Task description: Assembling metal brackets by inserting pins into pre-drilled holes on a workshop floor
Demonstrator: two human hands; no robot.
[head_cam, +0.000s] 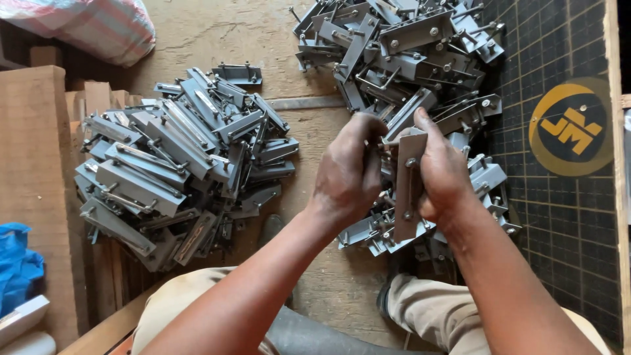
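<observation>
Held piece: a flat grey-painted steel bracket with bolts along its face [409,187] is standing upright between the two hands, directly in front of the person's knees.
Right grip: the right hand [442,172] is wrapping closed around the bracket's right edge, thumb lying up along it.
Left grip: the left hand [347,174] is curling closed at the bracket's upper left corner, fingertips pinching something small there.
Handling: it is looking stiff and fairly heavy for its size, with hard edges and protruding bolt ends; holding it by the long edges, clear of the bolts, is looking safest.
Around the grip: a heap of similar grey brackets [420,59] is lying just beyond the hands; a second heap of grey brackets with wire clips [177,164] is sitting well to the left of the left hand.
Hidden: the left fingers are covering whatever they are pinching, so I cannot tell whether it is a nut or a clip; the bracket's lower end is blending into the pieces beneath it.
</observation>
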